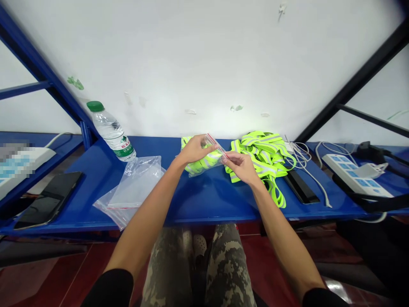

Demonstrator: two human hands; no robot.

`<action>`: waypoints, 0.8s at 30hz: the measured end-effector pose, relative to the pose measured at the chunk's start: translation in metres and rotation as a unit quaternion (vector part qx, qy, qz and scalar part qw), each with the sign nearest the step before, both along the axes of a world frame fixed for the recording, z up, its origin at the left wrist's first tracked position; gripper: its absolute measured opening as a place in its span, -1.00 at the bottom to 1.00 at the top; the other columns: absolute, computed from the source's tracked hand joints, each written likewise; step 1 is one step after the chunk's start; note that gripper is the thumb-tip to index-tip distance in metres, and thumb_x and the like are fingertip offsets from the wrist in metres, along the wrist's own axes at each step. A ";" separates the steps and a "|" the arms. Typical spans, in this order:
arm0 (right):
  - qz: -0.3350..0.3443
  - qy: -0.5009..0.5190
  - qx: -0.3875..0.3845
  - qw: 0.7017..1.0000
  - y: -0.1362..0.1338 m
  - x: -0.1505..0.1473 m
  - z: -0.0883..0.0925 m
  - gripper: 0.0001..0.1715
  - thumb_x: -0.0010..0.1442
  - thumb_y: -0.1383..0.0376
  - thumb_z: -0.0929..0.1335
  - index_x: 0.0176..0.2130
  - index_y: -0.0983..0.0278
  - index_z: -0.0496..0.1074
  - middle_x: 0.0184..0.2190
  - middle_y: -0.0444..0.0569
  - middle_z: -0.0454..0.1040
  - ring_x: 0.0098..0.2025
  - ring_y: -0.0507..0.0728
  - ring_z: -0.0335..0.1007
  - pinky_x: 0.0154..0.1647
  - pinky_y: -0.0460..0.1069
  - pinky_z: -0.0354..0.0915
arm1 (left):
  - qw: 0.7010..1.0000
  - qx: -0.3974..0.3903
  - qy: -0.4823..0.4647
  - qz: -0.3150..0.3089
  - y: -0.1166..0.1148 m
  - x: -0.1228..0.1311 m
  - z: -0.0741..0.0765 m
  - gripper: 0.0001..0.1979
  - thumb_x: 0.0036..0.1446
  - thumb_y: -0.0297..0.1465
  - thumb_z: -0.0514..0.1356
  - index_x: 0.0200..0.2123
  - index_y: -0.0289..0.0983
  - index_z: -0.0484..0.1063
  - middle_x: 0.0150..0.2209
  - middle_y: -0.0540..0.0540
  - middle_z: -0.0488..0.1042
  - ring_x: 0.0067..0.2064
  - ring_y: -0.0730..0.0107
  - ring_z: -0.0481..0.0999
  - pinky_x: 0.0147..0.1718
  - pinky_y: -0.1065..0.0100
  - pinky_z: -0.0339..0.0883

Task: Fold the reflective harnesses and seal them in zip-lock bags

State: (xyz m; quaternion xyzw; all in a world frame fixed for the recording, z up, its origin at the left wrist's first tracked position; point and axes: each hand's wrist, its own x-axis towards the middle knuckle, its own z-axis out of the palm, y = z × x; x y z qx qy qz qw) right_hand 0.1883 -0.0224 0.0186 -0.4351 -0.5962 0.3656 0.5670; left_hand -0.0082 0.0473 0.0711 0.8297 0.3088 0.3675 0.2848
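Over the blue shelf (207,200) my left hand (193,149) and my right hand (241,165) both pinch the top edge of a clear zip bag (204,161) filled with a folded neon-yellow reflective band. The bag's red-lined mouth runs between my fingertips. A heap of loose neon-yellow reflective bands (263,155) lies just right of my right hand. A stack of empty clear zip bags (132,187) lies left of my left forearm.
A water bottle (111,132) with a green cap stands at the back left. One dark phone (49,198) lies at the far left, another (300,186) right of the bands. White cables (303,155) and a power strip (356,175) occupy the right end.
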 end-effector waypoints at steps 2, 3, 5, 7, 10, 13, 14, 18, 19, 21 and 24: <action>-0.016 0.011 0.009 1.000 0.000 0.001 0.001 -0.65 -0.05 0.03 0.53 -0.37 0.25 0.60 -0.25 0.02 0.62 -0.29 0.15 0.55 -0.20 0.08 0.50 | 1.000 0.002 -0.027 0.014 0.001 0.003 -0.004 -0.67 0.18 -0.14 0.22 -0.25 -0.31 0.56 -0.28 -0.10 0.60 -0.26 0.31 0.52 -0.25 0.34 0.37; -0.029 0.015 0.011 0.999 0.001 0.001 0.000 -0.64 -0.04 0.02 0.53 -0.37 0.24 0.59 -0.29 0.01 0.62 -0.31 0.15 0.55 -0.21 0.09 0.50 | 0.999 0.010 -0.038 0.035 0.001 0.005 -0.006 -0.68 0.18 -0.15 0.23 -0.26 -0.31 0.55 -0.31 -0.09 0.60 -0.29 0.33 0.51 -0.28 0.35 0.35; -0.053 0.026 0.006 0.998 0.003 -0.001 -0.002 -0.60 -0.05 -0.01 0.53 -0.37 0.24 0.58 -0.39 -0.01 0.61 -0.37 0.15 0.54 -0.23 0.10 0.50 | 0.995 0.032 -0.055 0.082 -0.001 0.008 -0.011 -0.69 0.19 -0.15 0.23 -0.28 -0.31 0.53 -0.34 -0.07 0.59 -0.33 0.35 0.50 -0.32 0.36 0.32; -0.064 0.046 -0.005 0.997 0.006 -0.003 -0.005 -0.56 -0.08 -0.04 0.53 -0.37 0.25 0.55 -0.43 -0.01 0.60 -0.40 0.16 0.54 -0.26 0.11 0.50 | 0.989 0.057 -0.056 0.126 -0.003 0.012 -0.015 -0.70 0.21 -0.15 0.22 -0.29 -0.30 0.49 -0.36 -0.06 0.57 -0.36 0.36 0.48 -0.34 0.36 0.30; -0.066 0.087 -0.013 0.994 0.010 -0.005 -0.009 -0.52 -0.14 0.00 0.56 -0.32 0.23 0.48 -0.43 -0.05 0.58 -0.42 0.13 0.53 -0.29 0.08 0.50 | 0.984 0.073 -0.029 0.160 -0.008 0.016 -0.018 -0.70 0.25 -0.14 0.17 -0.30 -0.28 0.43 -0.40 -0.05 0.53 -0.40 0.37 0.45 -0.36 0.35 0.27; -0.070 0.110 -0.007 0.991 0.011 -0.005 -0.012 -0.51 -0.15 0.06 0.58 -0.29 0.21 0.41 -0.47 -0.13 0.53 -0.45 0.08 0.49 -0.35 0.03 0.48 | 0.990 0.040 -0.010 0.135 -0.012 0.019 -0.019 -0.64 0.17 -0.09 0.25 -0.20 -0.26 0.37 -0.36 -0.04 0.52 -0.37 0.33 0.48 -0.34 0.32 0.30; -0.071 0.115 -0.004 0.991 0.011 -0.005 -0.012 -0.50 -0.16 0.07 0.58 -0.30 0.21 0.41 -0.48 -0.14 0.52 -0.46 0.07 0.48 -0.37 0.01 0.47 | 0.993 0.026 -0.012 0.115 -0.012 0.019 -0.019 -0.58 0.09 -0.08 0.31 -0.16 -0.26 0.35 -0.31 -0.05 0.53 -0.32 0.31 0.50 -0.31 0.32 0.32; -0.069 0.142 -0.007 0.987 0.008 -0.004 -0.012 -0.46 -0.23 0.08 0.62 -0.33 0.21 0.40 -0.48 -0.16 0.54 -0.46 0.04 0.46 -0.40 -0.03 0.46 | 0.997 -0.030 -0.050 0.052 -0.008 0.019 -0.020 -0.45 -0.08 -0.19 0.42 -0.09 -0.25 0.30 -0.23 -0.03 0.50 -0.25 0.31 0.50 -0.25 0.31 0.35; -0.069 0.147 -0.011 0.987 0.008 -0.004 -0.012 -0.46 -0.24 0.08 0.62 -0.34 0.21 0.40 -0.48 -0.16 0.54 -0.47 0.03 0.46 -0.40 -0.03 0.46 | 0.996 -0.040 -0.058 0.048 -0.006 0.019 -0.020 -0.47 -0.07 -0.22 0.41 -0.08 -0.25 0.29 -0.25 -0.01 0.48 -0.28 0.33 0.49 -0.27 0.32 0.34; -0.066 0.156 -0.018 0.985 0.007 -0.003 -0.013 -0.47 -0.25 0.09 0.63 -0.36 0.22 0.41 -0.49 -0.16 0.55 -0.47 0.03 0.47 -0.39 -0.02 0.47 | 0.996 -0.050 -0.065 0.044 -0.005 0.018 -0.019 -0.50 -0.05 -0.29 0.39 -0.07 -0.25 0.29 -0.29 0.02 0.45 -0.33 0.37 0.45 -0.30 0.34 0.31; -0.059 0.171 -0.028 0.983 0.008 -0.002 -0.014 -0.46 -0.26 0.11 0.64 -0.37 0.22 0.40 -0.48 -0.15 0.56 -0.46 0.04 0.47 -0.39 -0.01 0.48 | 0.996 -0.034 -0.065 0.044 -0.006 0.018 -0.018 -0.54 -0.04 -0.36 0.35 -0.06 -0.25 0.30 -0.22 -0.01 0.45 -0.28 0.36 0.45 -0.25 0.32 0.31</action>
